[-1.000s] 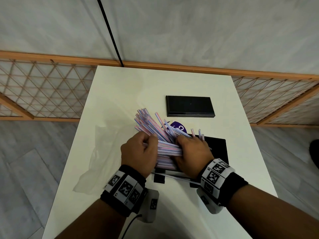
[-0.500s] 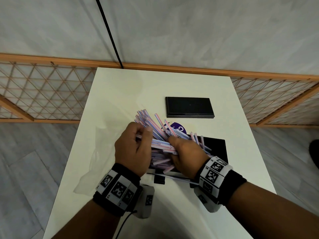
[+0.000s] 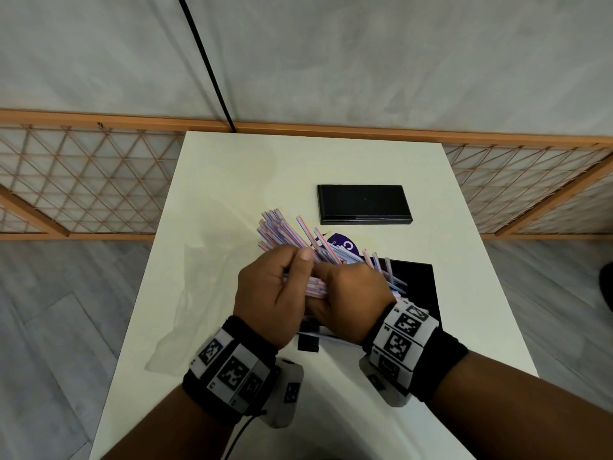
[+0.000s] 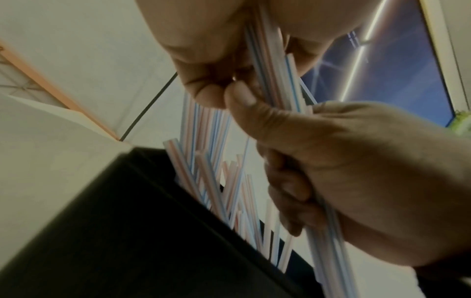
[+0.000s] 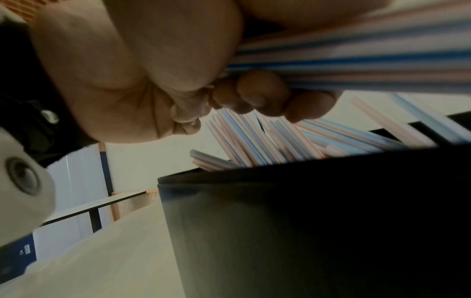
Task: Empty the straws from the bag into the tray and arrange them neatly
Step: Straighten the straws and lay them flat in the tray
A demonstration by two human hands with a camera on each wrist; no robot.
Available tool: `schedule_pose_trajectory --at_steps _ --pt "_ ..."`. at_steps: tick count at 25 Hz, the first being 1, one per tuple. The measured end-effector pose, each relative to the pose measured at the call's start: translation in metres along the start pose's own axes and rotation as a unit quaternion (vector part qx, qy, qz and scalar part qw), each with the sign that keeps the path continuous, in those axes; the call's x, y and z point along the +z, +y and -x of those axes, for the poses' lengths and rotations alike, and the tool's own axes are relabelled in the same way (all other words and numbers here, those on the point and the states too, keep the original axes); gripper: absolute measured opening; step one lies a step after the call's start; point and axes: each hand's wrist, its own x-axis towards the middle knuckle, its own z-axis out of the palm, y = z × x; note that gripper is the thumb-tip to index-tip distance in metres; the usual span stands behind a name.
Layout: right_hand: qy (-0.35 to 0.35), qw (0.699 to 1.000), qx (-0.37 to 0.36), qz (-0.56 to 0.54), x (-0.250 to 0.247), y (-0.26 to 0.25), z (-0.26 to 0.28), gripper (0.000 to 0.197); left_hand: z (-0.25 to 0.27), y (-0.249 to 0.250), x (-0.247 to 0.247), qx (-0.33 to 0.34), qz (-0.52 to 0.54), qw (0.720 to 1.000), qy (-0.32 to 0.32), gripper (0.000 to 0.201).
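Clearly the arranging step is in hand: both hands hold one bundle of straws (image 3: 282, 232) above the black tray (image 3: 416, 287) on the desk (image 3: 232, 180). The left hand (image 3: 272, 293) curls round the bundle's near-left part, and the right hand (image 3: 351, 293) clenches round it just beside. The clear bag (image 3: 199, 293) lies flat and, by my judgement, emptied at the left. Next, I judge, the bundle needs squaring and lowering level into the tray (its far ends fan out unevenly). The wrist views show what the head view hides: loose straws already lean inside the tray wall (image 5: 280, 211), and fingertips (image 5: 262, 90) press under the bundle.
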Motion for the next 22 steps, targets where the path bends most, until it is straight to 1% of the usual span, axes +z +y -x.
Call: schedule_pose_trajectory --at_steps 2,3,5,6,8,10,12,13,14,15,16,18,20,22 --pt "-0.003 1.000 0.004 0.013 0.002 0.005 0.004 0.067 0.000 -0.004 -0.001 -0.010 -0.017 0.999 0.031 0.041" --pt "-0.013 1.000 0.006 0.016 0.004 0.009 0.006 0.067 -0.001 -0.008 -0.002 -0.028 -0.018 0.998 0.061 0.037" --pt "-0.037 0.999 0.012 0.007 0.012 0.019 0.010 0.071 -0.001 -0.017 -0.002 -0.077 0.018 0.989 0.125 0.032" --pt "-0.041 0.999 0.015 -0.002 0.016 0.024 0.012 0.072 -0.001 -0.022 -0.001 -0.107 0.046 0.983 0.145 0.036" --pt "-0.037 0.999 0.018 -0.022 0.021 0.030 0.014 0.075 0.001 -0.028 0.002 -0.176 0.083 0.969 0.155 0.052" --pt "-0.019 0.999 0.014 -0.042 0.020 0.035 0.018 0.073 0.004 -0.031 0.009 -0.242 0.122 0.953 0.134 0.067" --pt "0.017 0.998 0.026 -0.048 0.016 0.044 0.028 0.060 0.000 -0.036 0.012 -0.299 0.205 0.927 0.101 0.078" --pt "0.030 0.997 0.049 -0.050 0.013 0.051 0.035 0.052 -0.005 -0.040 0.012 -0.312 0.251 0.913 0.078 0.081" --pt "0.040 0.994 0.082 -0.053 0.010 0.060 0.042 0.044 -0.012 -0.043 0.010 -0.311 0.292 0.903 0.053 0.081" --pt "0.046 0.990 0.121 -0.054 0.006 0.068 0.047 0.039 -0.019 -0.045 0.008 -0.298 0.316 0.900 0.026 0.078" --pt "0.046 0.984 0.161 -0.052 0.004 0.077 0.051 0.037 -0.027 -0.047 0.007 -0.282 0.323 0.903 0.005 0.072" --pt "0.025 0.972 0.230 -0.045 0.000 0.086 0.050 0.044 -0.041 -0.045 0.008 -0.258 0.323 0.910 -0.017 0.062" --pt "-0.009 0.964 0.265 -0.031 -0.001 0.087 0.040 0.048 -0.051 -0.039 0.012 -0.261 0.331 0.906 -0.033 0.069" --pt "-0.051 0.962 0.268 -0.030 0.003 0.083 0.028 0.044 -0.056 -0.035 0.017 -0.248 0.322 0.912 -0.055 0.072"
